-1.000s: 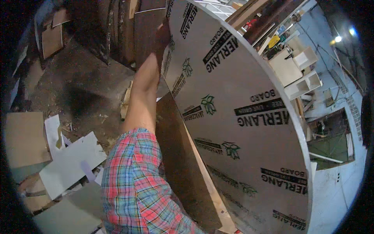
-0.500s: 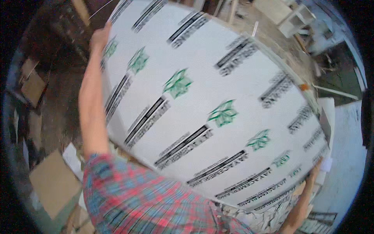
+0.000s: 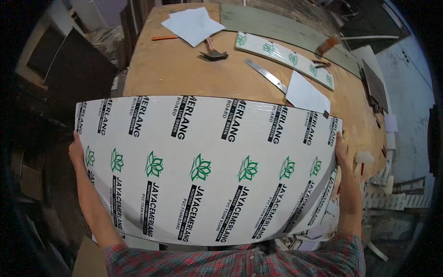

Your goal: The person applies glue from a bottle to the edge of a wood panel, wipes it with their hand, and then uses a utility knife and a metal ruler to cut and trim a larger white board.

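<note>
A wide white foam board (image 3: 210,147) with green flower emblems and black print spans the space in front of me. My left hand (image 3: 76,148) is closed on its left edge. At the opposite end, my right hand (image 3: 341,148) grips the right edge; some of its fingers are hidden by the board. The board's far edge overlaps the near part of a wooden worktable (image 3: 143,78). Whether the board rests on the tabletop or is held above it, I cannot tell. Its near edge lies close to my checked shirt.
Farther back on the table lie white sheets (image 3: 191,27), a claw hammer (image 3: 213,54), a metal ruler (image 3: 266,75) and a narrow printed board strip (image 3: 286,59) with pincers (image 3: 322,63) on it. A white sheet (image 3: 308,92) touches the board's far side. Dark panels (image 3: 80,62) stand at left.
The board was tilted, its left side raised far up and away; now it lies roughly level across the view. My left hand has come down and nearer. The table's tools now show.
</note>
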Available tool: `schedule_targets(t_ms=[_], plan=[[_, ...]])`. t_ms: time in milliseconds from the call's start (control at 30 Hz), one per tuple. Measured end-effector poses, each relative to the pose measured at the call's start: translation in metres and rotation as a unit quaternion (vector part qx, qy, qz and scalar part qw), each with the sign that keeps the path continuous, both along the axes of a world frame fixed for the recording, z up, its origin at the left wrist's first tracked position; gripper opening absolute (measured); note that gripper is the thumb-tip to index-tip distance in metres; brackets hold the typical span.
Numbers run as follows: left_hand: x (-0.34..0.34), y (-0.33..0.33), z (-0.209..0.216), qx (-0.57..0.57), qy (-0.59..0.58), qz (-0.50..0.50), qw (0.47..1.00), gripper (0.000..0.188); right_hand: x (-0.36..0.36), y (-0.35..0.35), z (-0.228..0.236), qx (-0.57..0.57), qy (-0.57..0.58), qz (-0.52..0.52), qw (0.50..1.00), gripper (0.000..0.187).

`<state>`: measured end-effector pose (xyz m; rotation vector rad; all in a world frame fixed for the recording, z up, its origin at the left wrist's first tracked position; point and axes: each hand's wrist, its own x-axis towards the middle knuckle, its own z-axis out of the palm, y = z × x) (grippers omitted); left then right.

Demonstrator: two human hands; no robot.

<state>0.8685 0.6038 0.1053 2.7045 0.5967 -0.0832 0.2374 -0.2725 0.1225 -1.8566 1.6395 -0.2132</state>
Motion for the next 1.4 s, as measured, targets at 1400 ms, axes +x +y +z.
schedule_targets(t_ms=[1400], plan=[[-0.088,-0.066,-0.133,0.138,-0.132,-0.177,0.966,0.054,-0.063,0.004,-0.090,-0.100,0.149,0.213,0.960,0.067]])
